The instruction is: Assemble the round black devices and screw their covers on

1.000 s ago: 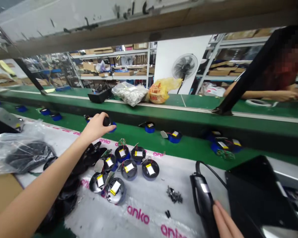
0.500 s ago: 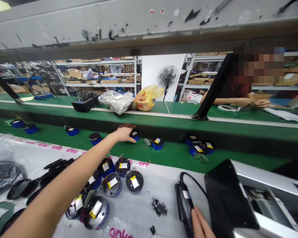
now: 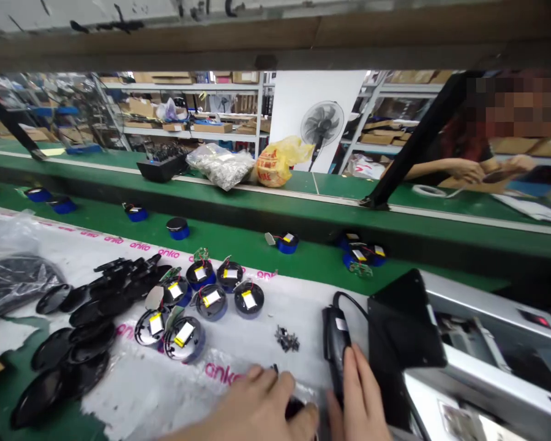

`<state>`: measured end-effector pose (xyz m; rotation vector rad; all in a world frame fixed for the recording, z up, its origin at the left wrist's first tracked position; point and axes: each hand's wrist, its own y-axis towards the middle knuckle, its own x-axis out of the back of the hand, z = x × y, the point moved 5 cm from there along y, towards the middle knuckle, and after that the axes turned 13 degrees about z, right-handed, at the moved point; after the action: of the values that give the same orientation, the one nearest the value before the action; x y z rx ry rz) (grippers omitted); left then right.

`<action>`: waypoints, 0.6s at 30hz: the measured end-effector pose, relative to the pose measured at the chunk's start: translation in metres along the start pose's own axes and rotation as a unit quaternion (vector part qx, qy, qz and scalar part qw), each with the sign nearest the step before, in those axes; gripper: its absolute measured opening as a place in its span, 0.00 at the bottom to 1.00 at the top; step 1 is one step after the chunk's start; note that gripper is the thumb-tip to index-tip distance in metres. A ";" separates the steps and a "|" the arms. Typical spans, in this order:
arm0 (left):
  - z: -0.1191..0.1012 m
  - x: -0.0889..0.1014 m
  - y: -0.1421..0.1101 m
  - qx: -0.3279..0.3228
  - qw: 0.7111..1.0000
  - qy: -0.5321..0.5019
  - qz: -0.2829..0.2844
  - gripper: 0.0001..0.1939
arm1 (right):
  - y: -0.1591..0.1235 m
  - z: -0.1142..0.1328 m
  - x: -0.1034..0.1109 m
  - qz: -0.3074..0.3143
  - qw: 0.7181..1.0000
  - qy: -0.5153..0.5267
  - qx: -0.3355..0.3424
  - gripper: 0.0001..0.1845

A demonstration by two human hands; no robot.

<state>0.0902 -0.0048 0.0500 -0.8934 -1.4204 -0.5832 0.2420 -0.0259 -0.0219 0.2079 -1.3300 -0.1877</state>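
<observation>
My left hand [image 3: 261, 401] is at the bottom middle, fingers curled round a dark round housing [image 3: 294, 409] that it mostly hides. Beside it, my right hand [image 3: 362, 392] grips the lower part of a black corded electric screwdriver [image 3: 337, 334]; the tool's tip is out of sight. A little pile of small black screws [image 3: 287, 339] lies ahead of both hands. To the left stand several round black-and-blue housings [image 3: 211, 300], with white-and-yellow batteries and wires showing on top.
Black discs [image 3: 89, 337] are heaped at left by a plastic bag [image 3: 18, 275]. More blue housings [image 3: 287, 243] stand along the green strip [image 3: 229, 239]. A silver-and-black machine [image 3: 487, 324] fills the right side. Across the bench, a person's hands [image 3: 468, 170] are at work.
My left hand has come back from the green strip to the bottom middle, and the housing it reached there is gone from its spot. My right hand stays on the screwdriver. The view has tilted down.
</observation>
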 end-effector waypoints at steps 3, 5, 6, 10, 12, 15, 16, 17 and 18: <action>-0.012 -0.025 -0.001 0.030 0.999 -0.023 -0.024 0.21 | 0.000 -0.002 0.004 0.027 0.998 -0.031 0.042 0.42; 0.001 -0.015 0.000 -0.001 0.994 -0.105 -0.009 0.24 | -0.001 0.001 0.016 0.016 0.996 -0.046 0.071 0.38; 0.013 -0.007 0.002 0.003 0.989 -0.151 0.010 0.23 | -0.001 0.004 0.024 0.005 0.996 -0.045 0.081 0.35; 0.053 0.013 0.024 0.093 0.990 -0.093 0.043 0.16 | -0.002 0.032 0.048 0.018 0.991 -0.014 0.133 0.20; 0.053 0.009 0.039 0.095 0.992 -0.067 0.051 0.17 | -0.004 0.053 0.052 0.046 0.986 -0.006 0.163 0.21; 0.046 -0.001 0.050 0.093 0.993 -0.048 0.057 0.15 | -0.007 0.081 0.048 0.068 0.982 0.017 0.175 0.29; 0.045 -0.002 0.051 0.093 0.993 -0.045 0.057 0.14 | -0.008 0.087 0.046 0.070 0.983 0.031 0.165 0.31; 0.045 -0.002 0.050 0.094 0.993 -0.044 0.055 0.14 | -0.008 0.092 0.043 0.073 0.985 0.046 0.149 0.32; 0.046 -0.002 0.048 0.095 0.993 -0.045 0.052 0.14 | -0.009 0.094 0.040 0.076 0.986 0.062 0.134 0.31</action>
<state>0.1022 0.0595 0.0361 -0.8435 -1.4733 -0.3271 0.1591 -0.0485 0.0350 0.3371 -1.2392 0.1328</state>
